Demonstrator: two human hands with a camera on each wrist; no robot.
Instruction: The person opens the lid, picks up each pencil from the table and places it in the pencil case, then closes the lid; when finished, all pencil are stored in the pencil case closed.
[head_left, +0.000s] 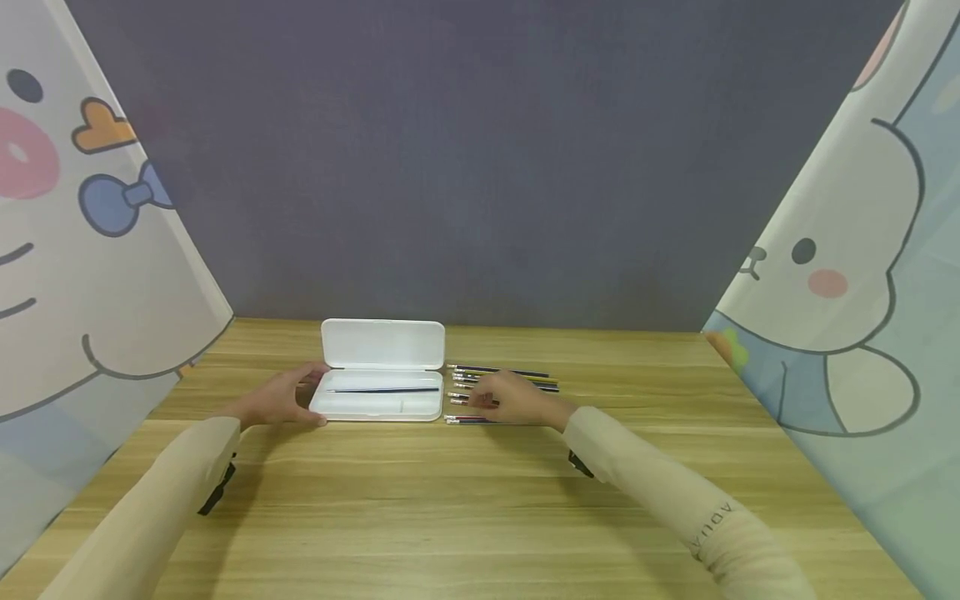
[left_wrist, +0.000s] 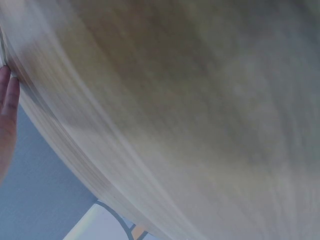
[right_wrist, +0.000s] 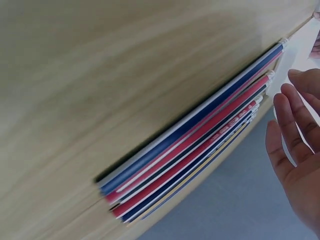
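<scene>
A white pencil case (head_left: 382, 344) lies with its lid raised, and one dark pencil (head_left: 386, 390) lies lengthwise inside it. At the case's left end is my left hand (head_left: 281, 397), fingers and thumb spread along the edge; its straight fingers (left_wrist: 11, 97) reach the rim in the left wrist view. Right of the case lie several pencils (head_left: 501, 369) side by side, blue, red, dark and yellow, with their white ends toward the case. Over them hovers my right hand (head_left: 517, 397), fingers loosely bent; the right wrist view shows no pencil between its fingers (right_wrist: 285, 107).
The wooden table (head_left: 465, 517) runs up to a dark grey panel (head_left: 480, 167) behind the case. Cartoon-printed panels stand at the left (head_left: 97, 275) and right (head_left: 832, 333) sides.
</scene>
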